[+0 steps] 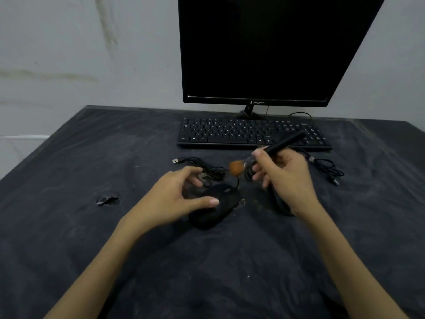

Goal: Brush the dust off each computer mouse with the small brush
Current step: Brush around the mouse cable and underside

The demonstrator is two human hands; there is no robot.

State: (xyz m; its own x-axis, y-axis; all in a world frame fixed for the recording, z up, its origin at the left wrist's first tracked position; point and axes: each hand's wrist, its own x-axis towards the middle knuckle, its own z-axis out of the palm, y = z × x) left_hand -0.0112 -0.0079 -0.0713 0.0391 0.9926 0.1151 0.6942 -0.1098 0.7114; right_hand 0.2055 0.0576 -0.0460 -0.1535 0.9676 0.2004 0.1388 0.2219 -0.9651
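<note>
A black wired mouse (215, 207) lies on the dark cloth-covered table (230, 261) in the middle of the view. My left hand (177, 199) curves over its left side, thumb touching its body, fingers spread above it. My right hand (285, 178) grips a small brush (273, 150) with a black handle and orange bristles; the bristles hover above and beyond the mouse's front. A second black mouse (279, 203) lies largely hidden under my right hand.
A black keyboard (253, 133) and a dark monitor (264, 49) stand at the back. Coiled mouse cables with USB plugs lie at left (200, 164) and right (326, 168). A tear in the cloth (107, 200) shows at left. Dust specks (242, 201) lie beside the mouse.
</note>
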